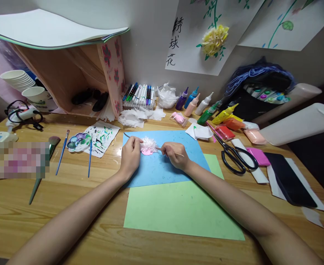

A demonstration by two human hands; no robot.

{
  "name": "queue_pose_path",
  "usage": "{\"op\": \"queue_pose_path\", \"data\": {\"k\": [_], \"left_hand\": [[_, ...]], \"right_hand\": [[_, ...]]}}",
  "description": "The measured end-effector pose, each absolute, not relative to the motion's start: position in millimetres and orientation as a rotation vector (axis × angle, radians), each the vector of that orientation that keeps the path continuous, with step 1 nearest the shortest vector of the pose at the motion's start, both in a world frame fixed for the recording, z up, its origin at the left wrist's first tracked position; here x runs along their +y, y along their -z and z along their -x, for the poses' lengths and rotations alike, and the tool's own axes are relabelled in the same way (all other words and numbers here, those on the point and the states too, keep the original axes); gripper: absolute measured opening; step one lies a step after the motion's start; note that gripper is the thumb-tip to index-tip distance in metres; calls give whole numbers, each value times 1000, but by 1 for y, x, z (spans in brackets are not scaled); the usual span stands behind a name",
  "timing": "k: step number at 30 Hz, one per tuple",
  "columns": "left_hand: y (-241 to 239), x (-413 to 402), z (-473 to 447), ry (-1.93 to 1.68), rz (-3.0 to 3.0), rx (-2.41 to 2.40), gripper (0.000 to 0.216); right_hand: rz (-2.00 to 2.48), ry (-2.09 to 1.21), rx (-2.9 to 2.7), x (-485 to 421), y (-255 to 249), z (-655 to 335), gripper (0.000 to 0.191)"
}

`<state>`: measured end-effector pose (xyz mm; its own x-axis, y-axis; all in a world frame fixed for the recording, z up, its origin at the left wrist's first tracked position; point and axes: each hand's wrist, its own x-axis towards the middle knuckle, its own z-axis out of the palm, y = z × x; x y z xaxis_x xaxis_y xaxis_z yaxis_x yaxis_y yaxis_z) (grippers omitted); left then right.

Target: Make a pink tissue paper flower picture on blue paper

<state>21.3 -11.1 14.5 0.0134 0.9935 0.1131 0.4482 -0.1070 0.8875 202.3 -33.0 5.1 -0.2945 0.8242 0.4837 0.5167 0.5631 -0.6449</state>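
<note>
A small pink-and-white tissue flower (pixel 148 145) lies on a blue paper sheet (pixel 162 167) on the wooden table. My left hand (pixel 130 154) is closed, its fingers pinching the flower's left side. To the flower's right, my right hand (pixel 174 152) is closed round a thin wooden stick (pixel 178 154) whose tip points into the flower. A green paper sheet (pixel 182 209) lies partly under the blue one, nearer to me.
Black scissors (pixel 235 156), paint bottles (pixel 203 106), clay packets (pixel 257 154) and a dark phone (pixel 288 178) lie to the right. Markers (pixel 139 95) and tissue scraps (pixel 138 117) sit at the back. Brushes (pixel 62 151), a palette (pixel 78 141) and paper cups (pixel 26 86) are on the left.
</note>
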Motion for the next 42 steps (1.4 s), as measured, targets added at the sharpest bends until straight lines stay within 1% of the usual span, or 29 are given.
{"op": "queue_pose_path", "data": {"k": [4,8,12,17,20,23,26,30,36,42], "left_hand": [[-11,-8,-21,-1057,-1589,1503,25],[-11,-8,-21,-1072,-1574,1499,26],[-12,-8,-21,-1058,-1590,1504,26],[-11,-7,-21,-1044,-1617,1505,27],[-11,-7,-21,-1049,-1611,1505,27],[-11,-7,-21,-1056,-1611,1506,27],[-10,-7,-21,-1063,-1613,1502,27],[-9,-7,-21,-1059,-1604,1504,25],[-10,-8,-21,-1066,-1610,1498,25],[-10,-8,-21,-1059,-1607,1490,24]], "right_hand": [[1159,-546,-1886,-31,-8,-199,51],[1253,-607,-1828,-17,-24,-188,53],[1337,-635,-1933,10,-44,-172,52],[1446,-697,-2023,42,-52,-159,53],[1411,-786,-1993,40,-55,-164,56],[1358,-861,-1823,20,-57,-177,57],[1262,-860,-1633,-8,-54,-190,55],[1227,-787,-1652,-33,-39,-200,53],[1230,-722,-1710,-37,-15,-198,49],[1206,-656,-1702,-36,-8,-196,49]]}}
